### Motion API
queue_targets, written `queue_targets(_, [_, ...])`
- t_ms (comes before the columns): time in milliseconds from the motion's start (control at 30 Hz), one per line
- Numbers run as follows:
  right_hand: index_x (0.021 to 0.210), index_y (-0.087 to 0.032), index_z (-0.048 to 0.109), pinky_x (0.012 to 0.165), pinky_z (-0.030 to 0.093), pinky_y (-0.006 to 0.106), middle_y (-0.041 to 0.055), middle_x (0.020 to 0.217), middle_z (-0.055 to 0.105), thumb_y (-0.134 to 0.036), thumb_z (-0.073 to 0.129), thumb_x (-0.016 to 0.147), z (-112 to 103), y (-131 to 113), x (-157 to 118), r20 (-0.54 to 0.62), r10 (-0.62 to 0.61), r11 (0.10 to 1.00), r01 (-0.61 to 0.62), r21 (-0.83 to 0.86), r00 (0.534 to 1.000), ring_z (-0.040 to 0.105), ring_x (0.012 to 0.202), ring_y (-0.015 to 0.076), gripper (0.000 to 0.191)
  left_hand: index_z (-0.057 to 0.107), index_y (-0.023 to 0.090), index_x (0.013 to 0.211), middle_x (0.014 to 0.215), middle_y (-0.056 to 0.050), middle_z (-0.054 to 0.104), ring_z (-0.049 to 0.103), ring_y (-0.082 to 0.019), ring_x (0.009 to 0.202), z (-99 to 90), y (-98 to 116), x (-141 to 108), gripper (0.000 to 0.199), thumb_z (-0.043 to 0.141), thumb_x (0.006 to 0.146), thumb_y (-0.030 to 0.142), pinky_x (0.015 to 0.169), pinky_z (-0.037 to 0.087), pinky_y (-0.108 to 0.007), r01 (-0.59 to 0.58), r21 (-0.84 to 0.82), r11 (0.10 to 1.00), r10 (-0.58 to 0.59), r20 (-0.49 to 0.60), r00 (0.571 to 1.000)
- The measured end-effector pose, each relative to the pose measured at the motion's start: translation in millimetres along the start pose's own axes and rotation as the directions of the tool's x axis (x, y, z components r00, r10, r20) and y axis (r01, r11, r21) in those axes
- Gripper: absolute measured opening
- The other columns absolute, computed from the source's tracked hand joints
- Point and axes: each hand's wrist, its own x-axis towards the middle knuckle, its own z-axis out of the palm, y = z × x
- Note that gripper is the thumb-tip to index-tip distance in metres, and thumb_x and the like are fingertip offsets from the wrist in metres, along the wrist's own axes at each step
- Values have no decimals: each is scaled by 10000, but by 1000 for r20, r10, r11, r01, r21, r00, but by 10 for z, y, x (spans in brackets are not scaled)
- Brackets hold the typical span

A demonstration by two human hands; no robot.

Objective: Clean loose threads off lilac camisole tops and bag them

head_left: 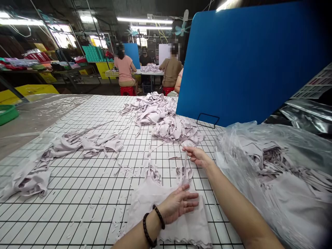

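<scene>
A pale lilac camisole (145,204) lies spread on the gridded table close in front of me, its straps pointing away and its scalloped hem toward me. My left hand (178,204), with two dark bead bracelets at the wrist, is over the upper right part of the camisole, fingers stretched out and holding nothing. Farther up, my right hand (198,157) pinches the end of the right strap (185,160), which is drawn up from the table. The left strap (149,155) runs loosely upward on the tabletop.
Piles of lilac garments (155,110) lie beyond my hands, with more garments (85,143) at the left. On the right are a clear plastic bag (233,152) of folded garments and a large blue board (241,62). Fabric scraps (129,172) dot the gridded table (85,214). Several people sit farther back.
</scene>
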Motion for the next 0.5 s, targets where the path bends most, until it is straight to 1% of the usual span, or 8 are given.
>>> queue_targets(67, [884, -179, 629, 306, 213, 142, 61, 979, 666, -352, 664, 708, 10, -37, -67, -7, -46, 997, 46, 58, 999, 400, 458, 35, 249, 260, 180, 1376, 1298, -177, 512, 638, -210, 991, -8, 5, -3, 721, 633, 785, 357, 981, 385, -391, 11, -13, 1000, -11, 1, 1000])
queue_targets(133, [895, -189, 643, 316, 267, 150, 48, 928, 676, -356, 700, 688, 63, -41, -198, -23, -145, 986, 146, 75, 989, 451, 479, 50, 272, 291, 161, 1362, 1293, -185, 516, 633, -226, 1007, -15, 20, -13, 706, 593, 802, 465, 978, 386, -388, 15, -47, 999, -14, 11, 1000])
queue_targets(167, [892, -187, 654, 335, 314, 161, 45, 883, 681, -359, 705, 688, 97, -28, -288, -21, -209, 976, 210, 52, 978, 489, 497, 67, 272, 310, 157, 1353, 1293, -186, 515, 630, -237, 1014, -15, 34, -22, 711, 562, 803, 530, 966, 394, -389, 16, -75, 997, -15, 20, 1000])
queue_targets(233, [890, -181, 682, 430, 437, 207, 45, 820, 687, -356, 680, 723, 162, 26, -507, 24, -340, 938, 340, -67, 940, 578, 583, 118, 241, 344, 168, 1336, 1305, -179, 506, 619, -260, 1033, -9, 76, -44, 725, 487, 799, 634, 930, 418, -401, 1, -152, 988, 5, 43, 999])
queue_targets(300, [910, -195, 705, 606, 522, 270, 48, 845, 698, -318, 617, 785, 208, 106, -739, 121, -432, 864, 449, -230, 894, 639, 733, 168, 196, 382, 192, 1311, 1316, -160, 497, 602, -265, 1059, 5, 132, -67, 703, 429, 803, 677, 898, 440, -408, -58, -237, 970, 73, 56, 996])
queue_targets(400, [935, -232, 718, 807, 520, 327, 41, 942, 707, -224, 541, 832, 236, 235, -1005, 252, -517, 726, 576, -376, 818, 646, 892, 187, 204, 473, 175, 1226, 1262, -138, 533, 601, -233, 1049, 26, 200, -93, 593, 435, 839, 623, 887, 458, -383, -170, -277, 946, 189, 41, 981])
queue_targets(467, [943, -245, 717, 848, 512, 345, 37, 951, 709, -196, 527, 835, 238, 308, -1092, 280, -549, 675, 616, -406, 787, 646, 915, 189, 225, 533, 142, 1135, 1185, -134, 574, 625, -206, 985, 31, 214, -106, 484, 507, 850, 532, 863, 473, -343, -211, -197, 957, 218, 16, 976])
queue_targets(500, [946, -249, 717, 855, 512, 352, 36, 952, 710, -196, 527, 835, 236, 337, -1112, 274, -554, 672, 617, -410, 786, 646, 919, 191, 226, 546, 134, 1105, 1153, -133, 588, 637, -195, 950, 33, 211, -114, 435, 548, 845, 483, 847, 480, -327, -227, -138, 964, 229, -3, 973])
